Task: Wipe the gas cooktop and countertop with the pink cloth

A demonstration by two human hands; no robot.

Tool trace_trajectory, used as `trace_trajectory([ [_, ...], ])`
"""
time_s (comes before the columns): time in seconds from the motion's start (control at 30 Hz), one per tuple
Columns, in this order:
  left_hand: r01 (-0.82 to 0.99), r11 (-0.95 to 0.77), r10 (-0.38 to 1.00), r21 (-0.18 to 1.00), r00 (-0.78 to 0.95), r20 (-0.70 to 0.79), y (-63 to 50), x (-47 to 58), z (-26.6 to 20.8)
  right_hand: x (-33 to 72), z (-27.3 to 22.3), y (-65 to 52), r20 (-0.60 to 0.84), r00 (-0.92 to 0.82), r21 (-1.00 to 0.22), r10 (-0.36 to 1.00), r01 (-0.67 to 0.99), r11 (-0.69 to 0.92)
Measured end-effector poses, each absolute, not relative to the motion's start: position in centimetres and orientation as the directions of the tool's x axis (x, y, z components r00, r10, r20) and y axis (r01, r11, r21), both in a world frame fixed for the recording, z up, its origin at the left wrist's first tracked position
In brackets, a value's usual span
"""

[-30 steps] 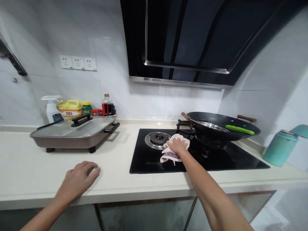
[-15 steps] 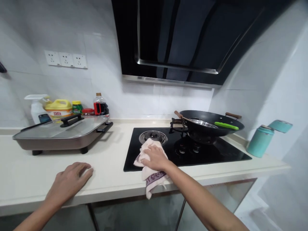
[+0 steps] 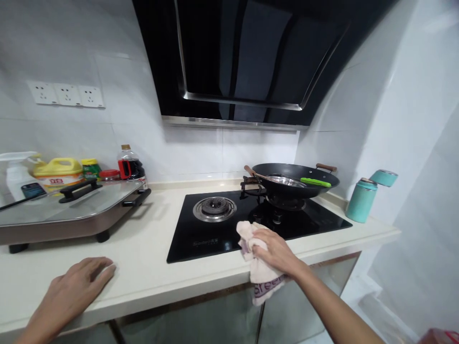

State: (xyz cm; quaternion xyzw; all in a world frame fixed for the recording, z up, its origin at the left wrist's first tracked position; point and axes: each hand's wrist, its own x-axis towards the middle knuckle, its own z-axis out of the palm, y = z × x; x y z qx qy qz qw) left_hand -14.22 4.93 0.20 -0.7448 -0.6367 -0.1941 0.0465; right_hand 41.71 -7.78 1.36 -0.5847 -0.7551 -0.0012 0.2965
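My right hand (image 3: 274, 248) grips a pale pink cloth (image 3: 260, 272) with dark lettering at its lower edge. The cloth presses on the front edge of the black gas stove (image 3: 204, 239), and its lower part hangs over the counter's edge. To the left of the stove, my left hand (image 3: 73, 289) rests on the cream countertop (image 3: 143, 267), holding nothing, its thumb apart from its loosely bent fingers. A bare burner (image 3: 215, 209) lies behind the cloth. On the right burner sits a black wok (image 3: 283, 188) with a bright green-handled utensil (image 3: 315, 182) and a shiny metal item inside.
An electric pan with a glass lid (image 3: 118, 208) stands at the left. Behind it are a spray bottle (image 3: 17, 177), a yellow jug (image 3: 59, 174), small jars and a dark sauce bottle (image 3: 131, 167). A teal flask (image 3: 362, 200) stands far right, beneath a black range hood (image 3: 244, 57) side.
My right hand has moved the cloth rightward and toward the stove's front edge, uncovering the left front of the stove. My left hand still rests on the counter. The view has turned right.
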Motion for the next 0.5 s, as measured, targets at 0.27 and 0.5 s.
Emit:
trace_trajectory([
  [0.27, 0.966, -0.175, 0.941, 0.190, 0.107, 0.322, 5.3, -14.7, 0.0, 54.3, 0.1, -10.7, 0.380, 0.209, -0.374, 0.901, 0.926, -0.057],
  [0.5, 0.968, -0.145, 0.944, 0.205, 0.074, 0.321, 5.3, -14.6, 0.4, 58.0, 1.5, -5.2, 0.292, 0.219, -0.328, 0.931, 0.937, -0.118],
])
